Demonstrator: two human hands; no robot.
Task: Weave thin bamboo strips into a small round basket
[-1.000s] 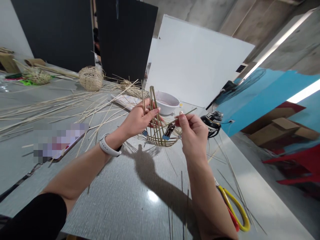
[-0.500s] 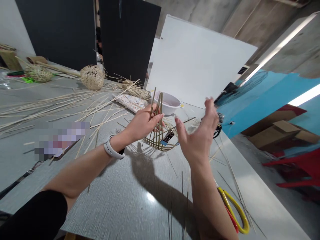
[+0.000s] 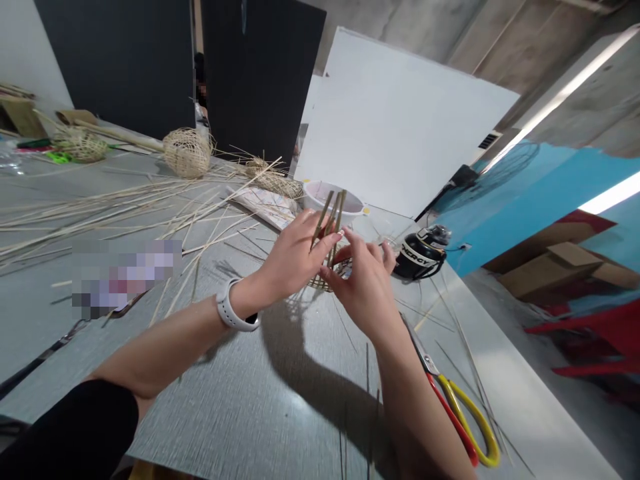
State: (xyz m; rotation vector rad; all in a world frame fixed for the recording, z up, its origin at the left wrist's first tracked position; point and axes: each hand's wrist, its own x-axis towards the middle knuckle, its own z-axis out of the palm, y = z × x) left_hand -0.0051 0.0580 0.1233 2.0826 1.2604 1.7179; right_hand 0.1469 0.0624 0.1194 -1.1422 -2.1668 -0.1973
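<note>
My left hand (image 3: 295, 257), with a white watch band at the wrist, grips a small partly woven bamboo basket (image 3: 320, 283) by its upright strips (image 3: 338, 212). The strips stick up between thumb and fingers. On the right side of the same basket, my right hand (image 3: 364, 277) has its thumb and index finger pinched at the strips, near my left thumb. The hands cover most of the weave. A small dark and blue item inside it is largely hidden.
Scissors (image 3: 467, 420) with red and yellow handles lie beside my right forearm. Behind are a black jug (image 3: 419, 255), a white basin (image 3: 353, 202) and a packet (image 3: 263, 205). Loose strips (image 3: 100, 213), a woven ball (image 3: 187, 153) and a blurred-out flat item (image 3: 127, 283) lie left.
My right hand, spread and raised apart from the basket before, has moved left and down onto it. My left hand and the strips have shifted slightly right. The black jug is now uncovered.
</note>
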